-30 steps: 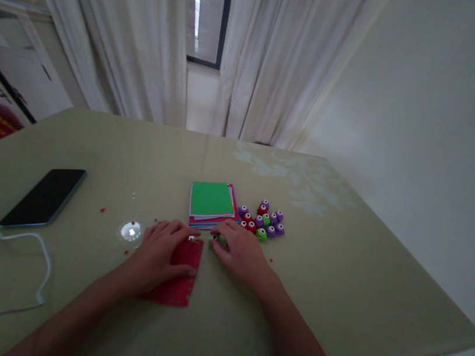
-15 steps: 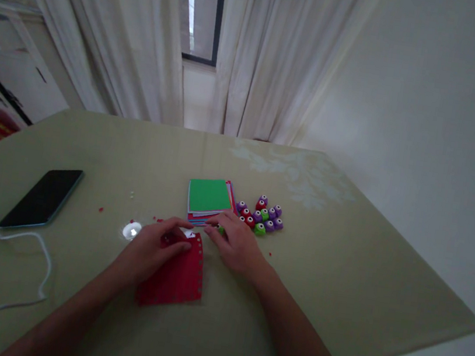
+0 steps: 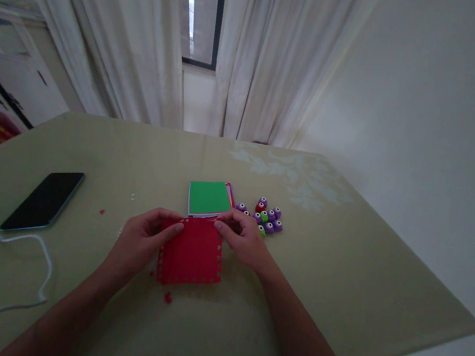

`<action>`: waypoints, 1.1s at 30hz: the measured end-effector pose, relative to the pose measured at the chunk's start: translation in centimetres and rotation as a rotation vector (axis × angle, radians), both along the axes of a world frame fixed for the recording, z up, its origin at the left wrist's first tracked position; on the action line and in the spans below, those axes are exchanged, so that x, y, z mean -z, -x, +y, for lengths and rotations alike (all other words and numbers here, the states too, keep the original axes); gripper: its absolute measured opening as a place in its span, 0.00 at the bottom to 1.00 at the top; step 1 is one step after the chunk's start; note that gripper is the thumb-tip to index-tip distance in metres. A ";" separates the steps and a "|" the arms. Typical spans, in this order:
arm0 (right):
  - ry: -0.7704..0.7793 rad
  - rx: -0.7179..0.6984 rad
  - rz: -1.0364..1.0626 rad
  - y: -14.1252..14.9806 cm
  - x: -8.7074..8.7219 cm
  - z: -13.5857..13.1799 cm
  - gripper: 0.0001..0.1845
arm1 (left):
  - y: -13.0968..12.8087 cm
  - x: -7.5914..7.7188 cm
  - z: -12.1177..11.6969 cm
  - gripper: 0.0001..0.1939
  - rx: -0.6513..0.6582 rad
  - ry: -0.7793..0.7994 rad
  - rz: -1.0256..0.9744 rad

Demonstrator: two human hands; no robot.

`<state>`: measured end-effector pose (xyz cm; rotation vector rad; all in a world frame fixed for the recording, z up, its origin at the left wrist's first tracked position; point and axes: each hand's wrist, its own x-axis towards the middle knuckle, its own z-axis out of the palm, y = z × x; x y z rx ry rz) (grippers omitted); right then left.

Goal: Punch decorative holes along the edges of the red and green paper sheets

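Observation:
A square sheet of red paper (image 3: pixel 192 252), with small punched holes along its edges, is held up by its upper corners. My left hand (image 3: pixel 144 240) pinches the upper left corner between thumb and fingers. At the upper right corner, my right hand (image 3: pixel 241 238) grips the sheet the same way. Behind the sheet lies a stack of coloured paper (image 3: pixel 209 198) with a green sheet on top. To the right of the stack, and partly hidden by my right hand, is a cluster of small craft punches (image 3: pixel 269 225) in purple, red and green.
A dark tablet or phone (image 3: pixel 43 201) lies on the left of the table (image 3: pixel 365 278), with a white cable (image 3: pixel 40 241) in front of it. Red paper bits (image 3: pixel 168 297) are scattered near the sheet. Curtains (image 3: pixel 276 59) hang behind the table.
The red paper has been lifted and moved up and right. My right hand has come onto its right corner. Red bits now show on the table below it.

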<state>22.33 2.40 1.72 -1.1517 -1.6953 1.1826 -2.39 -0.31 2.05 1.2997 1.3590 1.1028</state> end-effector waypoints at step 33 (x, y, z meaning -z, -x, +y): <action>0.019 0.446 0.326 -3.4 0.0 2.7 0.20 | 0.6 1.6 1.2 0.26 -0.017 0.047 0.038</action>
